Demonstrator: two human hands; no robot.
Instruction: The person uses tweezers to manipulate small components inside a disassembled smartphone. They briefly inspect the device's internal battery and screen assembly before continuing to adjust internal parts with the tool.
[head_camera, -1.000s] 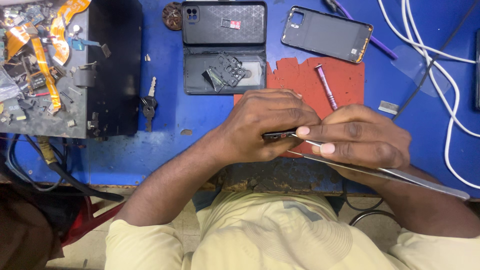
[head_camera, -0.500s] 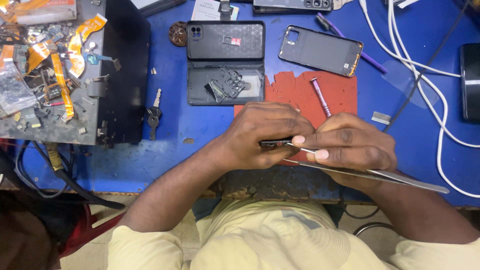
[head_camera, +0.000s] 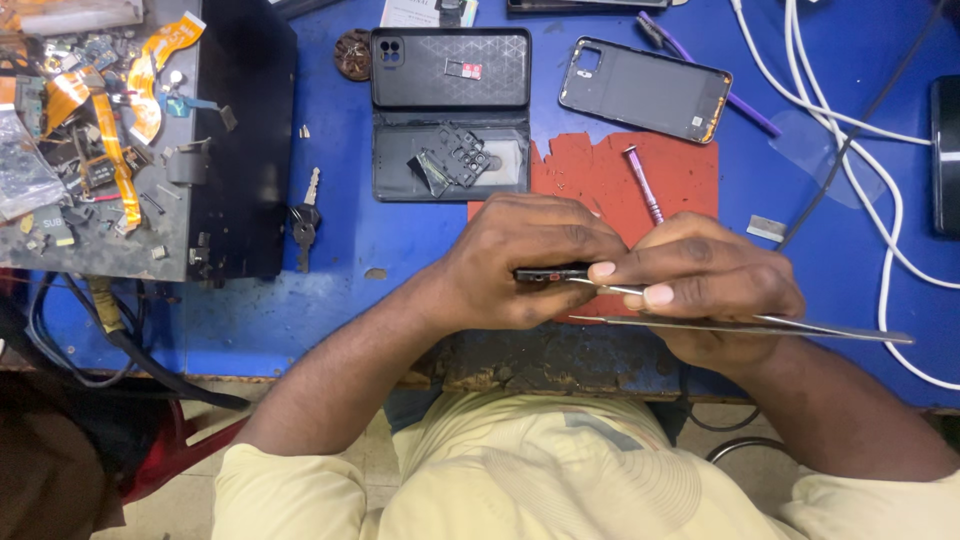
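Observation:
My left hand (head_camera: 525, 262) grips a thin black phone body (head_camera: 552, 272) edge-on, over the front of a red mat (head_camera: 610, 175). My right hand (head_camera: 712, 285) touches it from the right, holding a thin metal pry tool (head_camera: 612, 289) against the phone's edge. A long flat metal strip (head_camera: 800, 328) runs out to the right under my right hand. Both hands hover just above the blue table (head_camera: 330, 310).
A purple screwdriver (head_camera: 643, 184) lies on the mat. Behind are a black phone case with small parts (head_camera: 450, 115), a phone back cover (head_camera: 645, 90), a key (head_camera: 303, 220), a tray of flex cables and scrap (head_camera: 90, 140), white cables (head_camera: 850, 150) and a dark device (head_camera: 942, 155) at right.
The view has shifted slightly, so the table items sit lower in the frame. My hands keep the same grip on the phone and tool, hardly moving.

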